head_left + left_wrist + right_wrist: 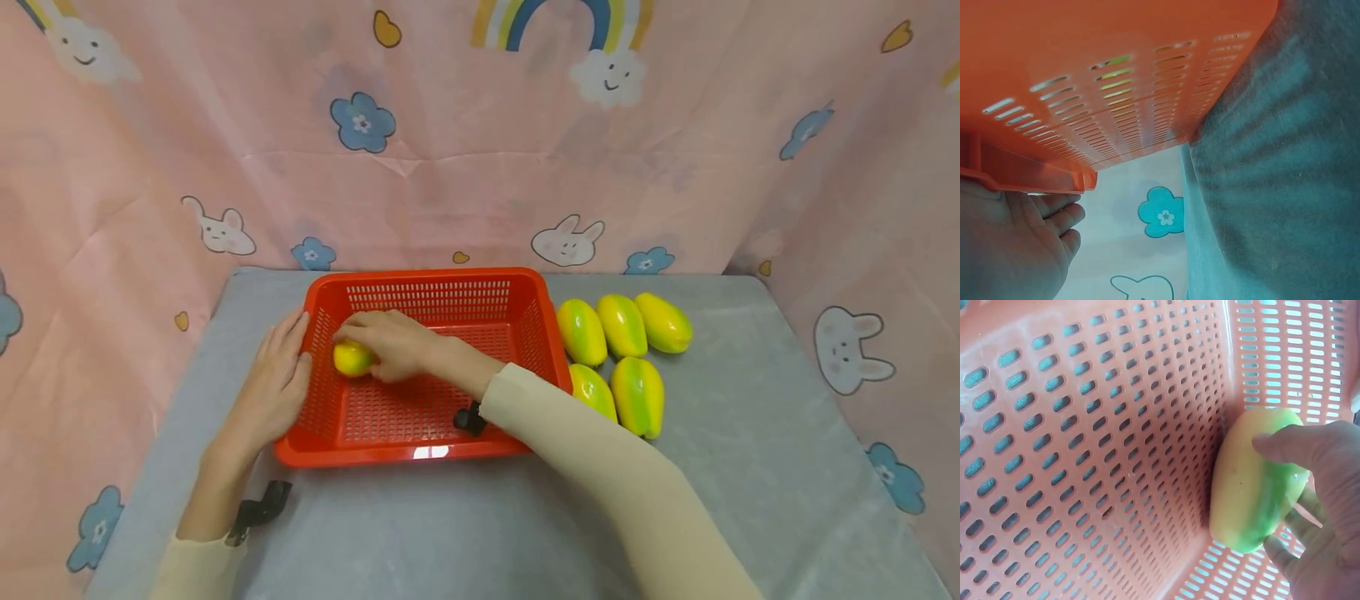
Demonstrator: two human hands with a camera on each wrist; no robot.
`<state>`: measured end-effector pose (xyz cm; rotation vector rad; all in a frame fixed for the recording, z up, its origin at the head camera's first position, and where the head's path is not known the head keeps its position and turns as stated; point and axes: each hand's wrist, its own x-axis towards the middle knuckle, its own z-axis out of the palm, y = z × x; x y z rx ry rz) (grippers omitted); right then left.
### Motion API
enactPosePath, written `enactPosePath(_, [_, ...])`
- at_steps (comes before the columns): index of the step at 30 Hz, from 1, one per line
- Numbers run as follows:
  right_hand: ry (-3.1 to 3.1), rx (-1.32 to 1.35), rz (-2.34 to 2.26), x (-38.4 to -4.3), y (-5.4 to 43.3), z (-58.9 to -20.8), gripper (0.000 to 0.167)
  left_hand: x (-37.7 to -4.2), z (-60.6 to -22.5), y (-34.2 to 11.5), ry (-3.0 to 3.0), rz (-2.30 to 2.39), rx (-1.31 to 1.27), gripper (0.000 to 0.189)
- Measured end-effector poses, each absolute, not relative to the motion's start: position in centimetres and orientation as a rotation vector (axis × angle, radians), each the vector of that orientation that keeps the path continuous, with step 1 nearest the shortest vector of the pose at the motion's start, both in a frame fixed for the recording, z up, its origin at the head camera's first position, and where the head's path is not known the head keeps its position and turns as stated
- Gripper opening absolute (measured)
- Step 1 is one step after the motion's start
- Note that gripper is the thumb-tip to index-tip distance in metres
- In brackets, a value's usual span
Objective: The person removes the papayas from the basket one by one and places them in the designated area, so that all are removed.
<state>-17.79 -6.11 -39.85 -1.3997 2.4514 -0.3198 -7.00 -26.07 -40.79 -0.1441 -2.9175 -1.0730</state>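
A red plastic basket point(420, 455) with slotted walls stands on the table. Inside it, at the left end, my right hand point(397, 343) grips a yellow-green papaya point(352, 359). The right wrist view shows the thumb on the upper side of the papaya point(1250, 481) and the other fingers around its far side, close by the perforated basket wall point(1116, 450). My left hand point(272, 383) rests along the basket's left rim, its fingers pointing away from me. Those fingers point(1066, 219) lie against the outside of the rim in the left wrist view; the thumb is hidden there.
Several more papayas point(637, 396) lie in two rows right of the basket, the nearest ones close to its wall. A grey cloth point(750, 433) covers the table. Behind hangs a pink patterned curtain point(450, 192). Black straps point(262, 504) show at the wrists.
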Motion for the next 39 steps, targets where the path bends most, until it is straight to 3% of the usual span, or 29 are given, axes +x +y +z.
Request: enactPosePath(39, [2.467,-1.319,-0.344,-17.0,-3.0,-39.3,0.07,-6.8,-41.0,-25.7,-2.908,-1.072,-0.132,0.062])
